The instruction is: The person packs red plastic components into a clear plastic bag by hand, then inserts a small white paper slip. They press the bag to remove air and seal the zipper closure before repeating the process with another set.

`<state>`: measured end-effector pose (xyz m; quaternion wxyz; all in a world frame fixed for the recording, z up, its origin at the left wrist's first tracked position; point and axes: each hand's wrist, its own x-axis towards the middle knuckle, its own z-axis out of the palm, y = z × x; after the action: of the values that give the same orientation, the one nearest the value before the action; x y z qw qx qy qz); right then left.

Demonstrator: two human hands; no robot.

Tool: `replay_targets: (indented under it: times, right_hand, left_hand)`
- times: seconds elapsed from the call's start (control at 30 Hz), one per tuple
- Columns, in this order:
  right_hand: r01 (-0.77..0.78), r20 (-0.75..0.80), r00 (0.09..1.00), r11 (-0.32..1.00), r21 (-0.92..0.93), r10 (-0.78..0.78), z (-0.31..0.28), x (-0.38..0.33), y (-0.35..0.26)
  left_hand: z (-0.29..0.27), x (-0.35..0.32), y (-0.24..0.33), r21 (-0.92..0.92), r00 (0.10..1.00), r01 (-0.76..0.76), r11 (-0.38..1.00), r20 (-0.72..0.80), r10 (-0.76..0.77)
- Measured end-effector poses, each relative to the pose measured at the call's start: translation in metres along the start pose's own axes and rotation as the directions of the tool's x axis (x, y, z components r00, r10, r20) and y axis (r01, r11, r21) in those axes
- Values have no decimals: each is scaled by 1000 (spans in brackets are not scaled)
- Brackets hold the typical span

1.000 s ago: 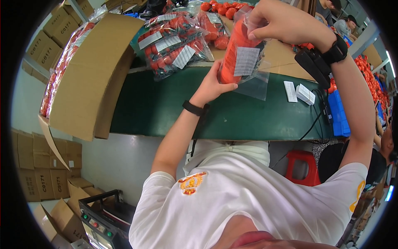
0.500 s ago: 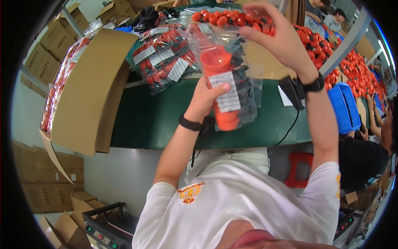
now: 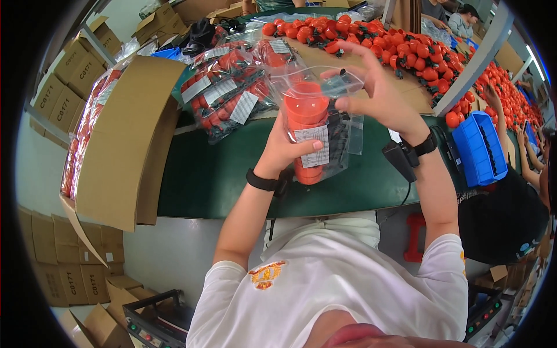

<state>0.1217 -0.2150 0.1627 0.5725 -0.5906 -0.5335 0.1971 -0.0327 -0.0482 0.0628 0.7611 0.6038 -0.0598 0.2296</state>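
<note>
My left hand (image 3: 282, 149) is closed around a clear plastic zip bag (image 3: 341, 159), thumb across its white printed label (image 3: 313, 145). Inside stands a stack of nested red cups (image 3: 306, 109), with dark parts packed along its right side. My right hand (image 3: 386, 104) is beside the bag's gaping top, fingers curved and apart, thumb close to the upper right edge. A small black bit shows near its fingertips; whether they touch it or the plastic, I cannot tell. Behind my left hand lie several filled bags (image 3: 223, 98) with white labels.
Loose red cup-like parts (image 3: 400, 49) heap across the far side and right of the green table (image 3: 220, 174). An open carton (image 3: 125, 139) of bagged goods stands left. A blue bin (image 3: 478, 151) and co-workers are right. A metal post (image 3: 478, 58) slants up there.
My right hand has come down from above the loose red parts to the bag's mouth. The bag has turned more upright in my left hand, and its top gapes wider.
</note>
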Motion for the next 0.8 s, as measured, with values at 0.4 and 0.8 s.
replay_targets:
  times: [0.4, 0.8]
  right_hand:
    - [212, -37, 974, 959, -188, -223, 2, 3, 6]
    - [227, -13, 974, 974, 5, -227, -26, 11, -11]
  left_hand:
    - [-6, -6, -7, -86, 994, 97, 992, 55, -93]
    - [-13, -5, -6, -4, 987, 76, 997, 143, -75]
